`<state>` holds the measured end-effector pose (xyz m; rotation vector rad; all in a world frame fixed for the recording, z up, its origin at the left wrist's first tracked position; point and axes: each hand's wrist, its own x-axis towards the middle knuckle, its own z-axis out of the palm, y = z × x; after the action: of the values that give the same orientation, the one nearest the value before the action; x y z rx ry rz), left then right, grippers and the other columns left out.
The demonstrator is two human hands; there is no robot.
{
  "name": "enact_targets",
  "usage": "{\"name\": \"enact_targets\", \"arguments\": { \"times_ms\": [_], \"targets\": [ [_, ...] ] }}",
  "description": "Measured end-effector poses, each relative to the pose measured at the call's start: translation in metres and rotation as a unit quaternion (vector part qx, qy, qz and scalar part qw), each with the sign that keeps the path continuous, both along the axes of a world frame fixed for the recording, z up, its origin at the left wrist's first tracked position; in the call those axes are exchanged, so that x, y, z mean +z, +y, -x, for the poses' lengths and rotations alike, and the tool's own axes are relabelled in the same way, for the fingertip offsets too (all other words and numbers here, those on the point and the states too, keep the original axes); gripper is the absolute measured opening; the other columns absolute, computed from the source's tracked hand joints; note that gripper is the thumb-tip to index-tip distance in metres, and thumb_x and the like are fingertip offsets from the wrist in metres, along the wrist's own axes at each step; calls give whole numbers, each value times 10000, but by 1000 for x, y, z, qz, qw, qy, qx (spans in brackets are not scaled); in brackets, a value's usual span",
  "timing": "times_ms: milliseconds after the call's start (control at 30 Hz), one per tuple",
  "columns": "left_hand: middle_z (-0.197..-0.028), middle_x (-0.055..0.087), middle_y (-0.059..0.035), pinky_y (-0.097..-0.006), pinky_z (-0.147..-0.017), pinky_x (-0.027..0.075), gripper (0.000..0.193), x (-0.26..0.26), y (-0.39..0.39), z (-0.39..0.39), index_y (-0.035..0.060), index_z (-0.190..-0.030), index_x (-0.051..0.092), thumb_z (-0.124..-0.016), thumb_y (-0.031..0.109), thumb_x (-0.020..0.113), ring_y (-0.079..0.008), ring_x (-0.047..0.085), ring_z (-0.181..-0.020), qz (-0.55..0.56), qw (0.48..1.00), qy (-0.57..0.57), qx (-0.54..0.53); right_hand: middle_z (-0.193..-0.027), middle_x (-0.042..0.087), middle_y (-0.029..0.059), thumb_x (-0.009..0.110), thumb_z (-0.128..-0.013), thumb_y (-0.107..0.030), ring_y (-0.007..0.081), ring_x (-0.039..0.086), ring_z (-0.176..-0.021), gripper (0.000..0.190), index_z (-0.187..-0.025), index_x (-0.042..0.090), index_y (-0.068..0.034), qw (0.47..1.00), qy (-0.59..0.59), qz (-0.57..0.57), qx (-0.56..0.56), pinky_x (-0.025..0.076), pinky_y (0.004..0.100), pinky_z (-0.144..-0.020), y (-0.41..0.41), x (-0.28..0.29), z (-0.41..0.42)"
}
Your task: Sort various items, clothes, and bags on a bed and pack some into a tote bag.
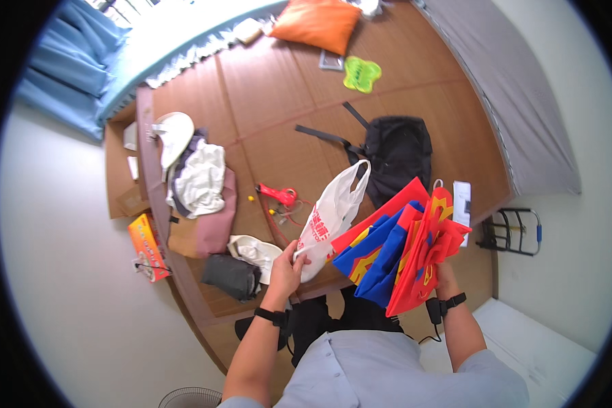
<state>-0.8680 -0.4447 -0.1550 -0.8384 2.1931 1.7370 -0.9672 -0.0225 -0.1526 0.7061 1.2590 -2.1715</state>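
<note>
My left hand (288, 270) grips the edge of a white plastic carrier bag (326, 222) that bears red writing. The bag's loop handles point up and away from me. On the other side, my right hand (443, 278) holds a bundle of folded fabric (408, 245) in red, blue and yellow; the fingers are mostly hidden behind it. The bundle's left corner reaches close to the plastic bag. Just beyond both lies a black backpack (398, 158), its straps stretched out to the left and its lower part partly covered by the fabric.
Piled clothes (201, 176) lie at the left of the mat-covered bed (265, 107), near a dark rolled bundle (232, 275) and a white cap (255, 252). A red handheld device (280, 195) rests mid-bed. An orange pillow (316, 23) is at the far side; a folding trolley (512, 232) stands right.
</note>
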Motion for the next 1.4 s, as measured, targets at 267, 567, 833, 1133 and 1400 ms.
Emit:
{"name": "enact_targets", "arguments": {
  "times_ms": [267,567,833,1133,1400],
  "targets": [
    [-1062,737,-154,-281,-826,525,266,79,-17,-31,-52,-1215,492,-988,62,570,-157,689,-892,-136,968,71,198,-1306,628,108,681,-957,-215,254,655,-1143,520,-1412,475,-73,991,45,102,69,577,426,-953,-53,35,39],
    [-952,734,-109,-229,-671,512,172,132,-35,-84,2,-1007,543,-898,36,672,-106,647,-727,-13,959,101,264,-1317,633,98,659,-978,-290,232,657,-1130,500,-1393,510,-54,975,13,156,157,557,409,-979,-75,72,70],
    [-730,646,-13,-244,-549,467,146,140,-15,-104,-12,-991,693,-947,121,655,-72,583,-595,74,972,42,218,-1236,658,76,651,-986,-263,210,683,-1051,437,-1362,540,-67,950,-7,171,263,589,377,-895,-119,85,81],
    [-690,653,-149,-317,-586,495,131,159,5,-101,6,-1046,626,-979,115,598,-173,645,-614,166,953,158,197,-1192,671,70,721,-889,-44,213,691,-1011,424,-1285,570,-45,902,47,111,415,580,375,-901,-186,147,63],
    [-772,569,18,-214,-614,477,85,165,16,-112,54,-1090,555,-1006,66,544,-41,481,-612,-101,891,311,315,-1121,708,118,697,-863,-4,249,694,-1032,397,-1244,585,-9,913,72,-12,401,571,400,-933,-156,150,56]
  ]
}}
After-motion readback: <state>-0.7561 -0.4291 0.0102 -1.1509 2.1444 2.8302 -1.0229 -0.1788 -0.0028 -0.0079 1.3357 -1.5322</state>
